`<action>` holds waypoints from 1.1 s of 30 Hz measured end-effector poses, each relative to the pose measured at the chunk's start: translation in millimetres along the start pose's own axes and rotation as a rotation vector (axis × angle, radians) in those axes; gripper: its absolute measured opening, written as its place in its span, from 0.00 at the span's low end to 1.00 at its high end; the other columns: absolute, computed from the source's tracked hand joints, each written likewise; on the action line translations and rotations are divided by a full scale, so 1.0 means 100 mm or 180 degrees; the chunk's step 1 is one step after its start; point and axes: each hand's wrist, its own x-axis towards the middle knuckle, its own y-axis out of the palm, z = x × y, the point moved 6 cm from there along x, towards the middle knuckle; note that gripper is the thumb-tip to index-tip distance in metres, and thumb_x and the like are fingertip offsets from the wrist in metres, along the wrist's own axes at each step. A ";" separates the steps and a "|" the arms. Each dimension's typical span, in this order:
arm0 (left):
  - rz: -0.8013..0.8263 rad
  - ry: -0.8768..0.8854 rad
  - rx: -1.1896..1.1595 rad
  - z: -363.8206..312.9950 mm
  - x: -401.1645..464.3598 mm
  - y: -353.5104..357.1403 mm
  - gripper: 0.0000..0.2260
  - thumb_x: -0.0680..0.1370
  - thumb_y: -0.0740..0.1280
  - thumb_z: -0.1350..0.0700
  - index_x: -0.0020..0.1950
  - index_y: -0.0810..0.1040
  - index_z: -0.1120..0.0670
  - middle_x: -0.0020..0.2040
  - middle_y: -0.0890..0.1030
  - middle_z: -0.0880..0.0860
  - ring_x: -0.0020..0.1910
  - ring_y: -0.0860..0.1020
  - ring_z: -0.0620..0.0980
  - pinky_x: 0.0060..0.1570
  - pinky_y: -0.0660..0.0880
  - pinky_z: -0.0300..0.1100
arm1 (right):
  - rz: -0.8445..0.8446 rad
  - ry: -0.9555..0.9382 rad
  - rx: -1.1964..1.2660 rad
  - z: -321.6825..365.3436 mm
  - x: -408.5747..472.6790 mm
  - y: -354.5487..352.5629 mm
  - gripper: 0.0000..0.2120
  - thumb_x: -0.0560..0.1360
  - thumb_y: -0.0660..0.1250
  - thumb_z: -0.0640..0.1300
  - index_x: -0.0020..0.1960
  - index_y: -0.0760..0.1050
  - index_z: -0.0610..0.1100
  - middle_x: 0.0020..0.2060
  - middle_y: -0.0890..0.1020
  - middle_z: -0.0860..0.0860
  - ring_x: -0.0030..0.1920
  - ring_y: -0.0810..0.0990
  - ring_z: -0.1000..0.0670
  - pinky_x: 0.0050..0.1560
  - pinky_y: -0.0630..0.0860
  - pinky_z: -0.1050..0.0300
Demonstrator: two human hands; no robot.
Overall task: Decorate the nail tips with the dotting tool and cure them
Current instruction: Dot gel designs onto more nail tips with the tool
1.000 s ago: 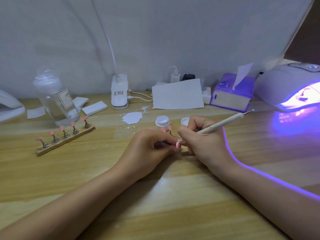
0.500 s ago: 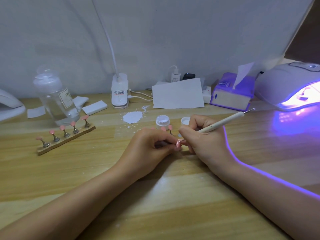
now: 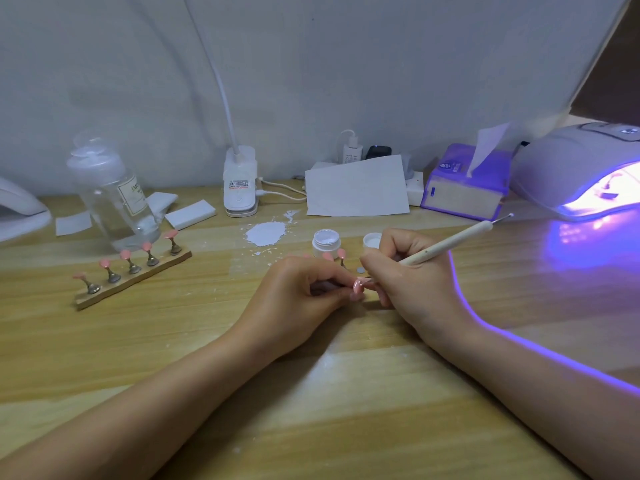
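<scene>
My left hand [image 3: 298, 292] pinches a pink nail tip [image 3: 357, 285] on its small stand, held low over the table's middle. My right hand [image 3: 408, 275] grips the cream dotting tool [image 3: 450, 242] like a pen, its lower end at the nail tip and its metal upper end pointing to the lamp. A wooden holder [image 3: 133, 277] at the left carries several pink tips on metal stands. Two more pink tips [image 3: 341, 253] stand behind my hands, partly hidden. The curing lamp [image 3: 581, 168] at the far right glows violet.
An open white gel jar [image 3: 326, 240] and its lid [image 3: 372, 241] sit just behind my hands. A white paint patch [image 3: 266, 233], clear bottle [image 3: 114, 199], clip lamp base [image 3: 240, 183], paper sheet [image 3: 356, 187] and tissue box [image 3: 465, 183] line the back.
Both hands stay together on the nail tip. My right hand and the dotting tool have shifted only slightly.
</scene>
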 end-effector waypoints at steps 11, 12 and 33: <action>0.0052 0.0007 0.0086 -0.01 0.00 0.00 0.07 0.71 0.72 0.64 0.41 0.84 0.53 0.35 0.82 0.43 0.34 0.79 0.35 0.38 0.73 0.30 | -0.0017 0.0087 0.0049 0.02 -0.02 0.01 0.18 0.69 0.63 0.30 0.26 0.59 0.41 0.12 0.66 0.55 0.15 0.68 0.59 0.39 0.72 0.48; 0.0049 -0.0009 0.0046 -0.01 0.00 0.00 0.07 0.70 0.72 0.65 0.41 0.84 0.53 0.35 0.82 0.43 0.34 0.79 0.36 0.38 0.74 0.30 | -0.0018 0.0075 0.0056 0.02 -0.02 0.01 0.18 0.69 0.63 0.30 0.26 0.59 0.41 0.12 0.66 0.55 0.15 0.68 0.59 0.38 0.72 0.49; 0.0036 -0.0145 -0.0277 0.04 0.00 0.00 0.05 0.68 0.72 0.67 0.38 0.82 0.58 0.37 0.84 0.49 0.37 0.81 0.39 0.43 0.77 0.33 | 0.0127 -0.0040 0.0035 0.01 -0.02 0.01 0.18 0.69 0.63 0.30 0.25 0.60 0.41 0.12 0.67 0.55 0.15 0.63 0.59 0.21 0.62 0.68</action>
